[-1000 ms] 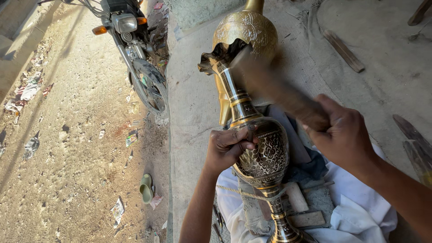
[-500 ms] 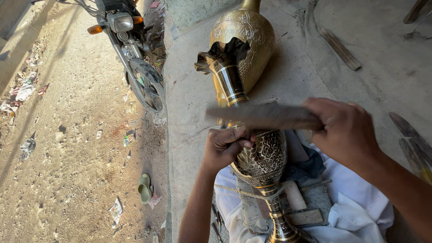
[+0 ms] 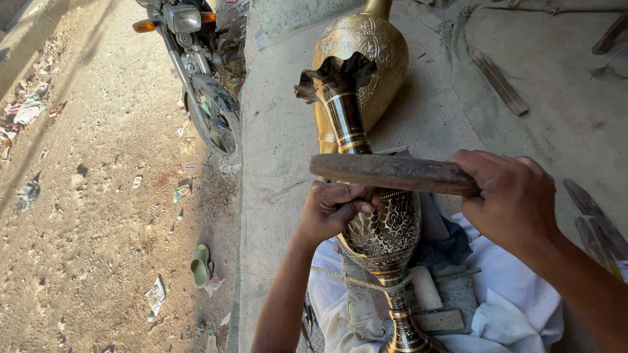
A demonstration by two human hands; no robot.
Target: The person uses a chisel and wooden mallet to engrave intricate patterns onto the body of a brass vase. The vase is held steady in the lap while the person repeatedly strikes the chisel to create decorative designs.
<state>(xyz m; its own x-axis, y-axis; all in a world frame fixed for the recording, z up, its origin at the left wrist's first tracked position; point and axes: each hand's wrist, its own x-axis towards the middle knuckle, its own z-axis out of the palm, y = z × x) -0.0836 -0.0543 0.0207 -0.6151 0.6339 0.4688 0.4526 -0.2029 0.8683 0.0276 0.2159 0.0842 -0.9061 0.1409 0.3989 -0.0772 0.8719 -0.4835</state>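
A tall engraved brass vase [image 3: 383,229] lies tilted across my lap, its fluted mouth pointing away from me. My left hand [image 3: 332,210] presses against the vase's shoulder with fingers closed, seemingly pinching a small tool that I cannot make out. My right hand [image 3: 513,199] grips a flat wooden stick [image 3: 386,172], held level just above the vase's neck. A cord [image 3: 353,280] runs around the vase's narrow stem. White cloth [image 3: 504,314] covers my legs beneath it.
A second brass vase [image 3: 369,55] lies on the concrete floor beyond. A motorcycle [image 3: 196,72] stands at the left by the sandy, littered ground. Green sandals [image 3: 200,265] sit below the ledge. A wooden strip [image 3: 500,83] lies at the far right.
My right hand has swung the wooden stick from a raised diagonal down to level over the vase's neck. My left hand stays on the vase.
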